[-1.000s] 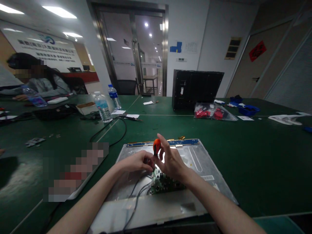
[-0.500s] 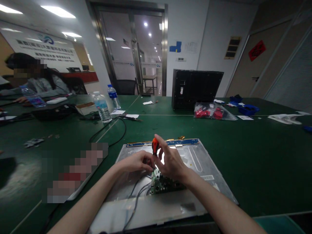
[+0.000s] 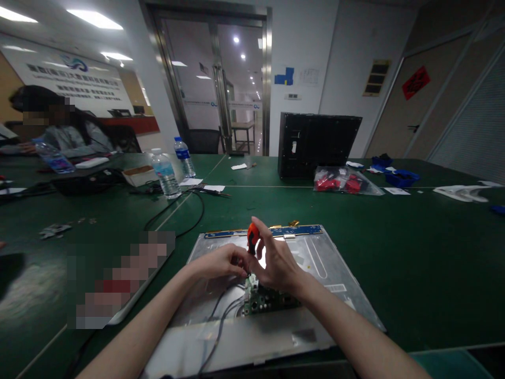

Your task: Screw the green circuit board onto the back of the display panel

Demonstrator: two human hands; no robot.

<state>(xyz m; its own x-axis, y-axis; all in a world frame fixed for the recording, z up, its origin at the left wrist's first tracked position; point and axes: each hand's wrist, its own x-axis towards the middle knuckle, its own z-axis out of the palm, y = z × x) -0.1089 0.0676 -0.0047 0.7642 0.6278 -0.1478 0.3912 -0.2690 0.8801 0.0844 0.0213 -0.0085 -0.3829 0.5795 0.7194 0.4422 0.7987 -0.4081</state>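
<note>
My right hand (image 3: 279, 263) is closed on a screwdriver (image 3: 253, 236) with an orange and black handle. The index finger rests on the handle's top, and the tool stands nearly upright, tip down, its point hidden by fingers. Close against it, my left hand (image 3: 231, 260) is curled with its fingertips pinched by the shaft; what lies between them is hidden. Below both hands sits a green circuit board (image 3: 256, 305) on the silver metal back of a display panel (image 3: 335, 263). Dark cables (image 3: 221, 329) run from the board towards me. A blue strip board (image 3: 307, 230) lines the panel's far edge.
Left of the panel lies a pale flat object (image 3: 130, 300), partly blurred out. Water bottles (image 3: 168, 176) and a black cable (image 3: 203, 210) are beyond it. A black monitor housing (image 3: 319, 145) and a bag of red parts (image 3: 347, 183) stand farther back. A co-worker (image 3: 79, 131) sits far left.
The screwdriver's handle has turned and tipped slightly to the right in my right hand. My left hand has barely moved. The co-worker's hand has shifted back and left.
</note>
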